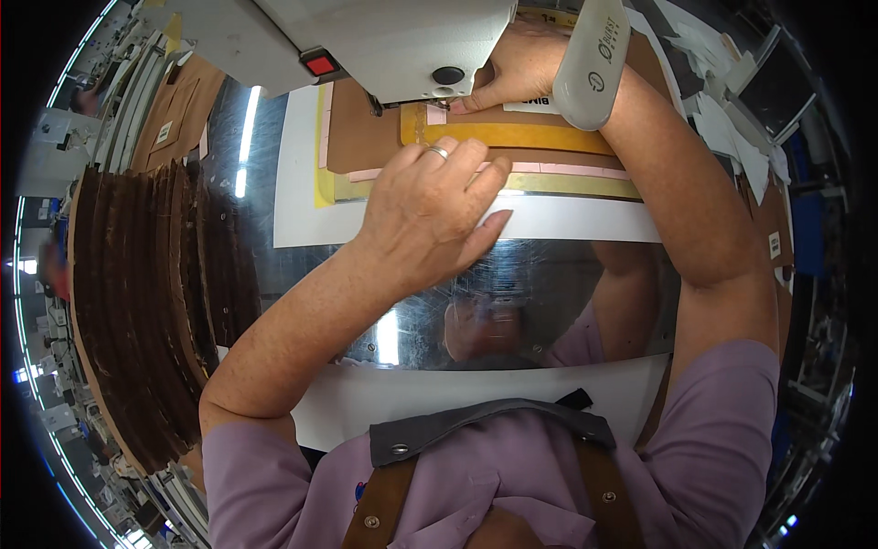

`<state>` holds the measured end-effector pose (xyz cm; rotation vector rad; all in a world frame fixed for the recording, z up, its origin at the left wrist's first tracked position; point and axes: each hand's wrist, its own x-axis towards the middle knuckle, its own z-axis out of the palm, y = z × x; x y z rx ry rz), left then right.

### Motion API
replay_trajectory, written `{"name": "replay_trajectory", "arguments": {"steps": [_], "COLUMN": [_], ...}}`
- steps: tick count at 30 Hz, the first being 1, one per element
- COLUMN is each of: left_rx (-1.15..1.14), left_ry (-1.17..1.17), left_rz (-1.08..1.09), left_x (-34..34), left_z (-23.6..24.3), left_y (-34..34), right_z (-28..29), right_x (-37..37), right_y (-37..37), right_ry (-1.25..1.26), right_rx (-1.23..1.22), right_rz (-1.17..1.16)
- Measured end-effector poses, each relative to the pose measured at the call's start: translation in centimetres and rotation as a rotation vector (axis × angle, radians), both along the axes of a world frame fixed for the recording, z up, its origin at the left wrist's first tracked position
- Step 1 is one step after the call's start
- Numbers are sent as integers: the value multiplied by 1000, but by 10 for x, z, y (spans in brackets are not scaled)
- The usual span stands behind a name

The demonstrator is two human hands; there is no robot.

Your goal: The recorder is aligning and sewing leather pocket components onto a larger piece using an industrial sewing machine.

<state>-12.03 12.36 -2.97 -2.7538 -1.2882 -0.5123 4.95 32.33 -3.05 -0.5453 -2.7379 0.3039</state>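
Observation:
A brown flat piece [361, 137] with yellow strips [540, 137] and pink tape edges lies on the white bed under the head of a white sewing machine [393, 41]. My left hand [430, 206] presses down on its near edge, fingers together, a ring on one finger. My right hand [512, 69] lies flat on the piece just right of the needle area, fingertips pointing left. Neither hand grips anything. A white lamp head [593, 64] hangs over my right forearm.
A shiny metal table plate [549, 302] spans the front and mirrors my arms. Stacked dark brown curved pieces [146, 293] stand at the left. White paper scraps [732, 101] lie at the far right. A red switch [321, 65] sits on the machine.

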Motion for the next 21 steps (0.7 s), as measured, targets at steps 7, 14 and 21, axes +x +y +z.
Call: {"name": "replay_trajectory", "arguments": {"steps": [7,14,21], "left_rx": [53,-49,13], "left_ry": [35,15,-57], "left_rz": [123,141,125], "left_x": [21,28,28], "left_z": [-22,-21,-25], "left_y": [10,13,12], "right_z": [14,20,22], "right_x": [-12,2,-8], "right_y": [-8,-8,-9], "right_ry": [-63,-120,-172], "right_rx": [-122,-257,-369], "right_rz": [32,37,37]}}
